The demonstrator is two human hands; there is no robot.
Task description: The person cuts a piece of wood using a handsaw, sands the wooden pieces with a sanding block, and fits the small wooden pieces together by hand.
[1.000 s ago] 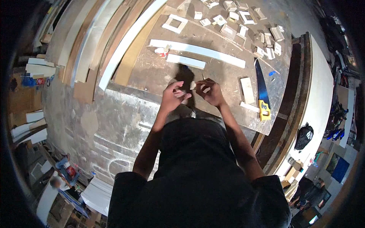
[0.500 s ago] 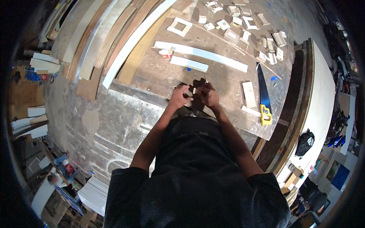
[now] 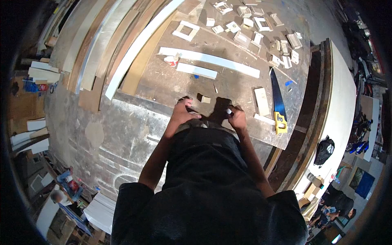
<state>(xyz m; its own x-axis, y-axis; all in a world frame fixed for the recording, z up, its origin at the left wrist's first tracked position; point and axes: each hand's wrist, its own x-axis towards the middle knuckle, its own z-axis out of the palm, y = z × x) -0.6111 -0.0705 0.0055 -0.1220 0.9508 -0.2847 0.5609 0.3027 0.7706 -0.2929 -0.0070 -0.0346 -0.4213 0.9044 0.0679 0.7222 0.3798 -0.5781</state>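
My left hand (image 3: pixel 183 113) hovers at the near edge of the wooden work board (image 3: pixel 163 90), fingers spread and holding nothing. Just beyond it, a small pale wood block (image 3: pixel 205 99) rests on the board. My right hand (image 3: pixel 237 118) is closed around a small white object (image 3: pixel 228 111); most of it is hidden by the fingers, so its kind is unclear. A thin, pencil-like stick (image 3: pixel 216 87) lies past the block.
Two white strips (image 3: pixel 210 61) lie farther out, near a red-and-white packet (image 3: pixel 171 61). To the right are a yellow-handled handsaw (image 3: pixel 277 100) and a wood piece (image 3: pixel 262 101). Several small wooden frames and blocks (image 3: pixel 245 24) are scattered at the back; long boards (image 3: pixel 139 47) lie left.
Both hands have moved apart and let go of the small wood block, which now rests on the board. The thin stick is out of my right hand, which now holds the white object.
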